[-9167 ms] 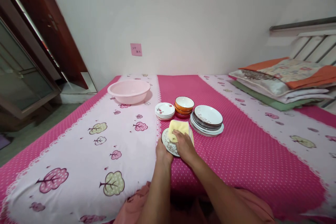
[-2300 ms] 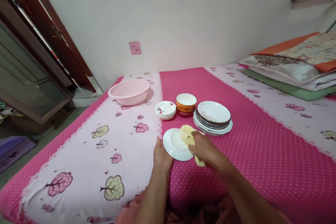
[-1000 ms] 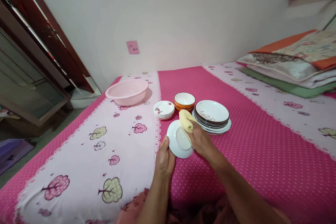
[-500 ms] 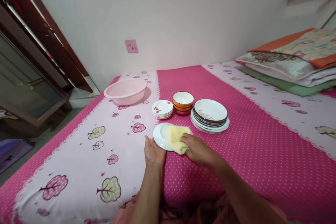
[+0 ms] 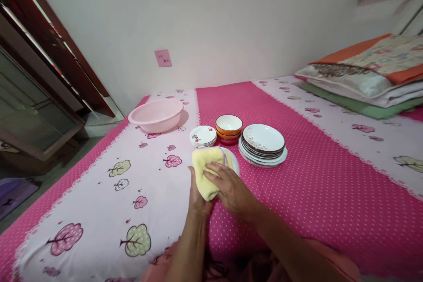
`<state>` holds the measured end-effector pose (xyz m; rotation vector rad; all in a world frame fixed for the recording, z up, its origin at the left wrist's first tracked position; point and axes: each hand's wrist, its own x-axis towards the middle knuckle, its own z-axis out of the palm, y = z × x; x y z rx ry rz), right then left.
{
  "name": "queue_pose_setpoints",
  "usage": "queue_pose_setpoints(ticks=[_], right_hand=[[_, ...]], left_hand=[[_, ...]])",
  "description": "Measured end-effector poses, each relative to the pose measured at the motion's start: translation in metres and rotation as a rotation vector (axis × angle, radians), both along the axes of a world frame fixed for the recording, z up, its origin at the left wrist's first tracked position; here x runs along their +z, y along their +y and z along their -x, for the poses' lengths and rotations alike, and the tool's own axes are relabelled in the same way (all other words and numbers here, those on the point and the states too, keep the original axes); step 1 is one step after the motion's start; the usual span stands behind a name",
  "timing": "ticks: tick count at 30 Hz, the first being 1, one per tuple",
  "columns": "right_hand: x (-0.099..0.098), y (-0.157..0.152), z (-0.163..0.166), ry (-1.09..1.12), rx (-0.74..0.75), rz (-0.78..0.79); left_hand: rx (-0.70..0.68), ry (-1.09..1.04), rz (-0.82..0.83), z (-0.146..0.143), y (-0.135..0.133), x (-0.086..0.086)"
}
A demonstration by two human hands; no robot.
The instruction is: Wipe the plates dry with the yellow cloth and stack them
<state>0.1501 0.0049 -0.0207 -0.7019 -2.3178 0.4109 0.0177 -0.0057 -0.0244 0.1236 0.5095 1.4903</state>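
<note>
A small white plate (image 5: 232,161) is held just above the bed, mostly covered by a yellow cloth (image 5: 205,168). My left hand (image 5: 195,194) grips the plate from below at its near left edge; most of its fingers are hidden under the cloth. My right hand (image 5: 229,187) presses the cloth flat against the plate with its fingers laid over it.
Behind the plate stand a stack of small flowered saucers (image 5: 202,135), stacked orange bowls (image 5: 228,127) and a stack of larger plates (image 5: 263,143). A pink basin (image 5: 155,114) sits at the far left. Folded bedding (image 5: 363,79) lies at the right. The bed sheet (image 5: 313,185) is pink.
The cloth has slid left across the plate and now covers most of it. My right hand moved left with it, over my left hand.
</note>
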Motion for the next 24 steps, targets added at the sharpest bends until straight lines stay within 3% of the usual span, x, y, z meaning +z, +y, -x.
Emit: queue_pose_setpoints(ticks=[4, 12, 17, 20, 24], right_hand=[[0.007, 0.008, -0.004, 0.036, -0.130, -0.028], [0.011, 0.042, -0.035, 0.257, -0.373, 0.145], [0.004, 0.052, -0.050, 0.208, -0.450, 0.261], [-0.003, 0.050, -0.046, 0.117, -0.458, 0.307], [-0.006, 0.041, -0.038, -0.057, -0.461, 0.382]], left_hand=[[0.043, 0.107, -0.097, -0.018, 0.000, -0.008], [-0.155, 0.344, -0.250, -0.013, -0.010, -0.007], [-0.073, 0.254, -0.162, -0.008, -0.009, -0.012], [0.040, 0.126, -0.024, -0.006, -0.002, -0.022], [0.091, 0.059, 0.081, 0.000, 0.007, -0.035]])
